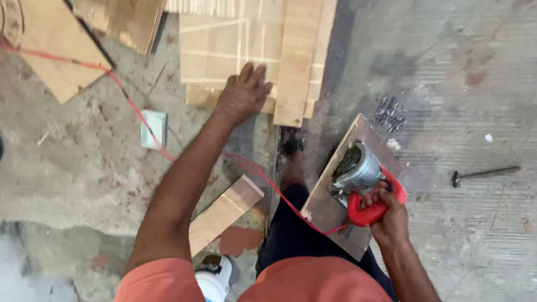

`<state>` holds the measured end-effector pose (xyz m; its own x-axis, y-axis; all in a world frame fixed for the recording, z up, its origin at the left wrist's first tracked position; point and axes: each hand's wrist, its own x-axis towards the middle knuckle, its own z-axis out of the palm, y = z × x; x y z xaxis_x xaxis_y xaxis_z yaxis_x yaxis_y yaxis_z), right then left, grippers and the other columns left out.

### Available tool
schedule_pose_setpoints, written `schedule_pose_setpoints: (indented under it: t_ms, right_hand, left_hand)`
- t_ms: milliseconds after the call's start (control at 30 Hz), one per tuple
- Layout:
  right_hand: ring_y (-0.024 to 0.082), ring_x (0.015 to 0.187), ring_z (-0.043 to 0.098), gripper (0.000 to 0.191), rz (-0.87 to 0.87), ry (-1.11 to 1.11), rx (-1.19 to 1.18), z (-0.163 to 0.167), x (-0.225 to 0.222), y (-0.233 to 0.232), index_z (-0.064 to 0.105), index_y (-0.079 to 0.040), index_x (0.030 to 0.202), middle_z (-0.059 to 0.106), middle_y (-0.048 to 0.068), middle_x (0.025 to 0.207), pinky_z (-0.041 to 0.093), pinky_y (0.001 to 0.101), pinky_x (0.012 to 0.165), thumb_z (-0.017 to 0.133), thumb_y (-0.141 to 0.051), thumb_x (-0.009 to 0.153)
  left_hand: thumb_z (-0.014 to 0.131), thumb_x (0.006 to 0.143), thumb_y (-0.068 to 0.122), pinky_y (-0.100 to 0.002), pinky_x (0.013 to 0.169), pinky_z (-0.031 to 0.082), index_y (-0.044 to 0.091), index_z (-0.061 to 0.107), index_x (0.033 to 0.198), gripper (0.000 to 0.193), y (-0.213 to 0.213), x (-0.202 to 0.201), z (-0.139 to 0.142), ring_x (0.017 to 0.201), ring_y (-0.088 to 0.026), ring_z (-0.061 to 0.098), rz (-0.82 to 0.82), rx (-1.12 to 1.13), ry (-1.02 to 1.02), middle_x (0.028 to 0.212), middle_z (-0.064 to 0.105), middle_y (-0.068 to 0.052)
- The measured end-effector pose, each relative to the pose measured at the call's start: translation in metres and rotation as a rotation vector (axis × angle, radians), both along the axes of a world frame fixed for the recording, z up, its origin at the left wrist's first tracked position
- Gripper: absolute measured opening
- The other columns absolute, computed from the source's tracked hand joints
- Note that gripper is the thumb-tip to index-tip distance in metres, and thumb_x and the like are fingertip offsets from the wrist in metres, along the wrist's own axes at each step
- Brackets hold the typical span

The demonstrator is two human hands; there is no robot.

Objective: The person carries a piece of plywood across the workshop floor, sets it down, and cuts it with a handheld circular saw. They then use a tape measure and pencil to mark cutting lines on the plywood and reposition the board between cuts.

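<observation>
Head view, looking down. L hand (243,91) flat, fingers spread, palm pressing stacked plywood boards (240,45) on concrete floor (493,97); grip open, nothing held. R hand (389,214) grip closed round red handle of circular saw (362,179), saw resting on small board (339,211) beside knee. Red cord (143,118) runs across floor to saw. Hammer (484,174) and nail pile (389,112) lie well right of the boards. White bottle (212,286) near body.

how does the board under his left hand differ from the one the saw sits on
The pale board under the left hand lies flat on the floor with light ruled lines; the darker board under the saw is plain and tilted, gripped by the right hand. The pale one looks larger. Both are flat wood sheets.
</observation>
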<state>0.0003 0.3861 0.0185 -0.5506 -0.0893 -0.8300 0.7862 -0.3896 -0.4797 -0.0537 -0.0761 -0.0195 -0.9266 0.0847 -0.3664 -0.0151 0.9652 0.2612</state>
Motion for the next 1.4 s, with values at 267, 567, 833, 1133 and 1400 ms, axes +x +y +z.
schedule_pose_setpoints:
  t_ms: [267, 567, 833, 1133, 1400]
  right_hand:
    - [0.019, 0.071, 0.060, 0.035, 0.060, 0.239, 0.126, 0.023, -0.015, -0.030, 0.056, -0.004, 0.119, 0.058, 0.007, 0.088, 0.053, 0.0341, 0.068, 0.053, 0.002, 0.085]
    - [0.013, 0.088, 0.063, 0.042, 0.386, 0.558, 0.438, 0.005, 0.001, -0.049, 0.059, 0.001, 0.127, 0.063, 0.004, 0.105, 0.054, 0.0298, 0.079, 0.063, 0.003, 0.086]
    - [0.011, 0.078, 0.063, 0.029, 0.566, 0.444, 0.417, -0.026, 0.021, -0.065, 0.063, -0.002, 0.119, 0.064, 0.002, 0.090, 0.054, 0.0285, 0.068, 0.065, -0.003, 0.090]
    - [0.012, 0.082, 0.065, 0.035, 0.557, 0.556, 0.504, -0.022, 0.020, -0.081, 0.062, -0.001, 0.123, 0.067, 0.003, 0.093, 0.055, 0.0294, 0.074, 0.067, -0.004, 0.089]
    - [0.014, 0.099, 0.062, 0.042, 0.553, 0.707, 0.511, -0.022, -0.001, -0.081, 0.059, 0.001, 0.131, 0.064, 0.005, 0.109, 0.052, 0.0311, 0.088, 0.066, -0.001, 0.090]
  left_hand:
    - [0.065, 0.100, 0.049, -0.066, 0.117, 0.028, 0.024, 0.038, 0.158, 0.069, 0.064, -0.088, 0.000, 0.153, -0.038, 0.019, 0.466, 0.216, 0.190, 0.166, 0.020, -0.016]
    - [0.055, 0.110, 0.041, -0.063, 0.113, 0.030, 0.033, 0.033, 0.161, 0.056, 0.091, -0.089, -0.041, 0.159, -0.032, 0.018, 0.545, -0.017, 0.446, 0.170, 0.019, -0.011]
    - [0.047, 0.111, 0.045, -0.061, 0.113, 0.032, 0.032, 0.034, 0.162, 0.055, 0.093, -0.090, -0.053, 0.159, -0.033, 0.019, 0.564, 0.003, 0.380, 0.171, 0.019, -0.012]
    - [0.041, 0.113, 0.046, -0.063, 0.121, 0.025, 0.032, 0.032, 0.163, 0.053, 0.090, -0.095, -0.048, 0.161, -0.030, 0.017, 0.580, 0.017, 0.338, 0.173, 0.019, -0.008]
    - [0.037, 0.113, 0.045, -0.061, 0.121, 0.026, 0.031, 0.032, 0.164, 0.053, 0.087, -0.097, -0.042, 0.162, -0.029, 0.016, 0.586, 0.018, 0.329, 0.174, 0.018, -0.006]
